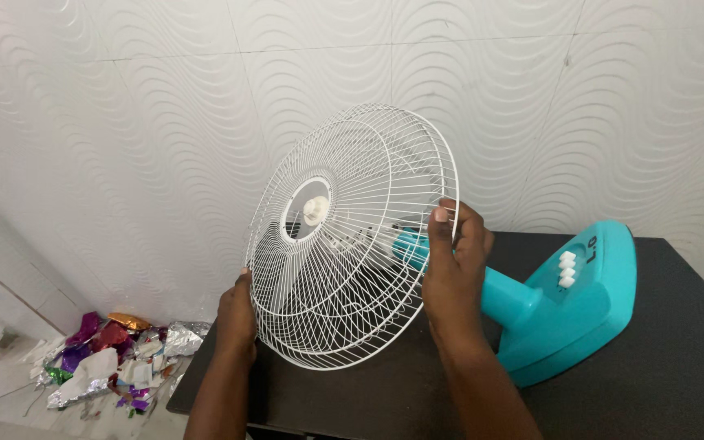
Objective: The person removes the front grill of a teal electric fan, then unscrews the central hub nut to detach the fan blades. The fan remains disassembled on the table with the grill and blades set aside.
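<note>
A turquoise table fan lies on its side on a black table (678,358), its base (580,301) with white buttons at the right. The white wire fan guard (344,244) faces me, tilted, with a white hub at its centre. My left hand (236,314) grips the guard's lower left rim. My right hand (454,261) holds the right rim, fingers curled over the wires. The fan's motor neck (411,244) shows behind the guard.
A pile of crumpled foil and coloured wrappers (112,363) lies on the floor at the lower left. A white wave-patterned wall stands close behind the table.
</note>
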